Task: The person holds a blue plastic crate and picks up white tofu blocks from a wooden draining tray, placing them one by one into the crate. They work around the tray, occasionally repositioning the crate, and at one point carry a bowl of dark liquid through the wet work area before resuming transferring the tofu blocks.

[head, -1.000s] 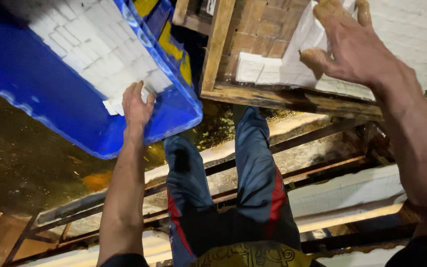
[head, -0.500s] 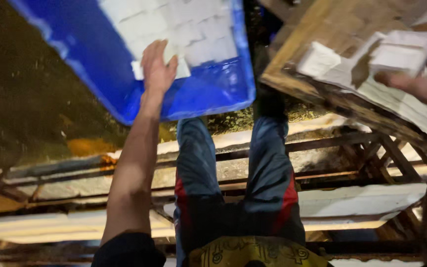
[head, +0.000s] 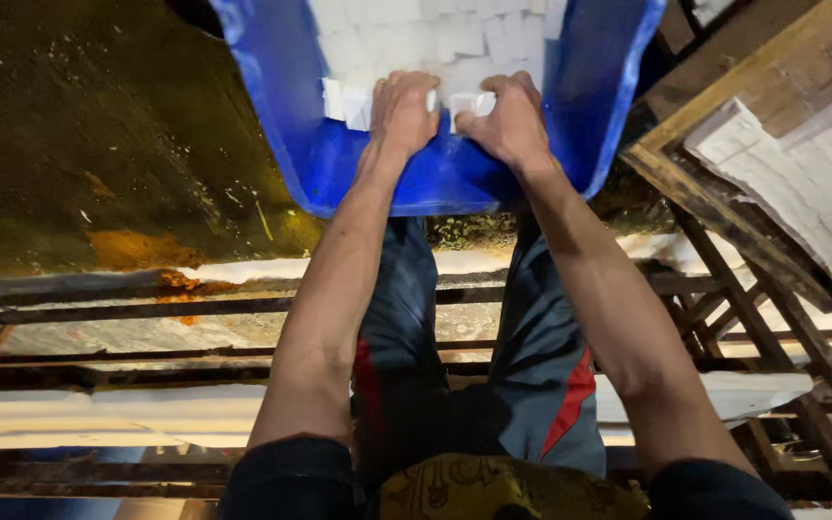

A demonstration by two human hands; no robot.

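Under both hands sits a glossy blue plastic tub [head: 435, 183], its smooth wall catching the light. The small white rectangular blocks [head: 406, 39] just beyond the fingertips look matt and chalky. Off beside the right hand [head: 507, 120], a rough, unfinished wooden tray [head: 724, 106] holds more of them. Below the wrists run dull, rust-stained metal bars [head: 127, 313], and the floor beside the left hand [head: 402, 111] looks wet and grimy.

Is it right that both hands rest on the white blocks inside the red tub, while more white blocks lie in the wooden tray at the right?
Not quite: the tub is blue, not red. The head view shows the left hand and the right hand on the white blocks inside it, with more white blocks in the wooden tray at the right.
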